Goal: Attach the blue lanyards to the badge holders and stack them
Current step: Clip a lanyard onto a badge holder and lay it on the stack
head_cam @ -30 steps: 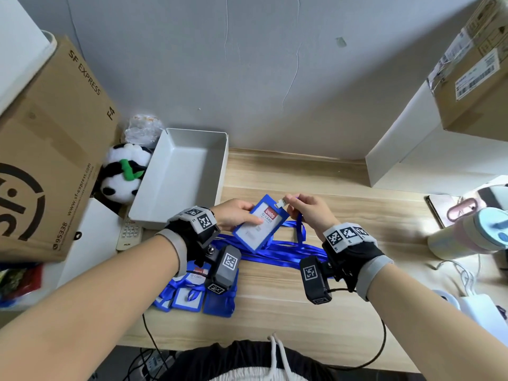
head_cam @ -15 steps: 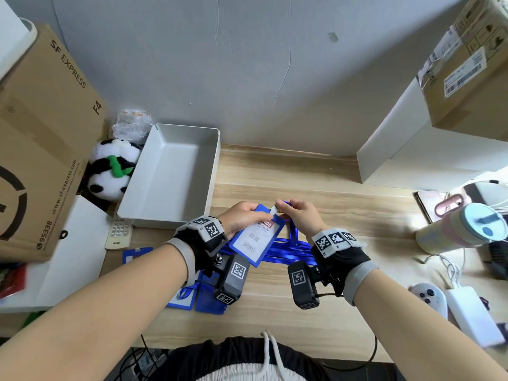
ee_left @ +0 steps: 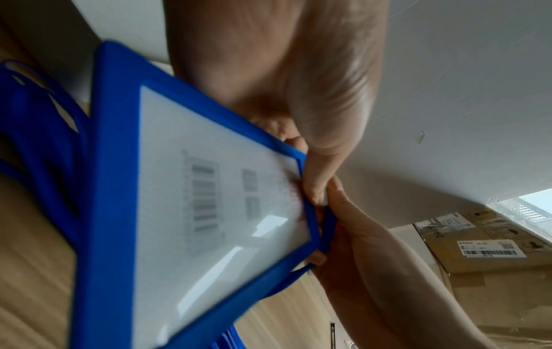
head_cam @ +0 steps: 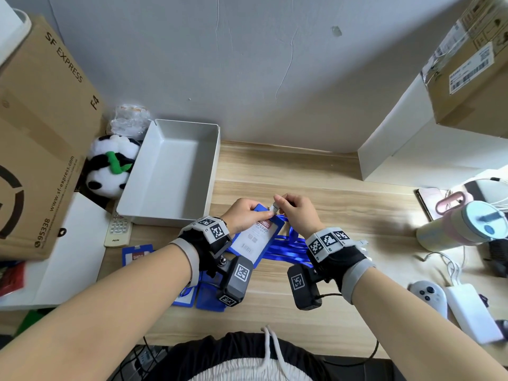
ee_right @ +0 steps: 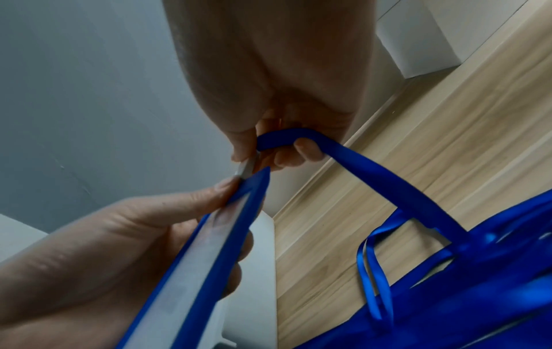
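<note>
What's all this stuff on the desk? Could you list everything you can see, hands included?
Badge holder in hand: 1, blue with white card, held above the desk centre.
Lanyard clip: 1, silver, at the holder's top edge.
Lanyards: several, blue, piled on the desk under the hands.
Other badge holders: a few, blue, near front left; exact count hidden.
Tray: 1, grey, back left.
Panda toy: 1, black and white, left of the tray.
Remote: 1, white, in front of the tray.
Cardboard boxes: 2, brown, far left and upper right.
Bottle: 1, pale with a pink strap, right.
Game controller: 1, grey, front right.
Desk: 1, light wood.
Left hand: grips the holder.
Right hand: pinches the clip.
</note>
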